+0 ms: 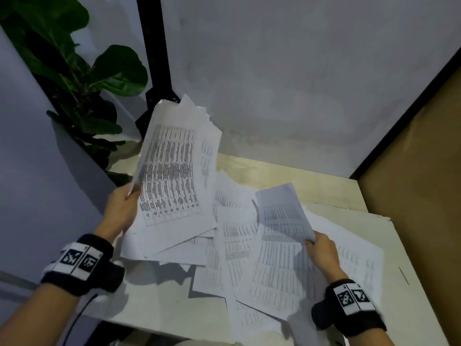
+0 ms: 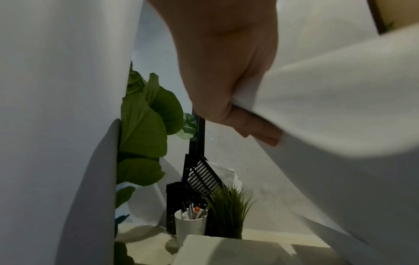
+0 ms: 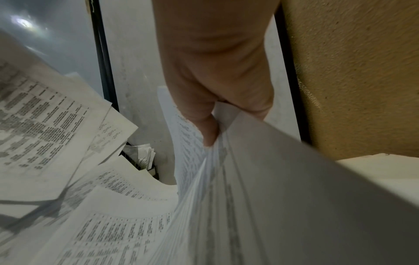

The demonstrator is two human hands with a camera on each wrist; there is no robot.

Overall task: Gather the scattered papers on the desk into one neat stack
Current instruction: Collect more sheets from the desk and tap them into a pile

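- White printed papers (image 1: 239,248), covered in rows of dark table text, are spread in overlapping layers across the pale surface (image 1: 287,176).
- A raised bundle of sheets (image 1: 174,171) is held up over the left part of the surface, fanned and leaning toward the back wall; it is pinched at its lower left edge by the left hand (image 1: 122,208), thumb on the printed face and fingers (image 2: 260,132) curled behind.
- A second sheaf (image 1: 282,221) is lifted at the right side of the pile, its upper end curling upward; its right edge is pinched by the right hand (image 1: 321,253), whose thumb (image 3: 204,125) is pressed on the printed side.
- Loose sheets are left flat beneath and between both grips, some reaching the front edge.
- A black-and-white marked band is worn on each wrist.
- A large-leaved plant (image 1: 74,78) is seen behind the left side; a white cup of pens (image 2: 190,226), a small grass plant (image 2: 229,211) and a black file rack (image 2: 199,181) are shown in the left wrist view at the back of the surface.
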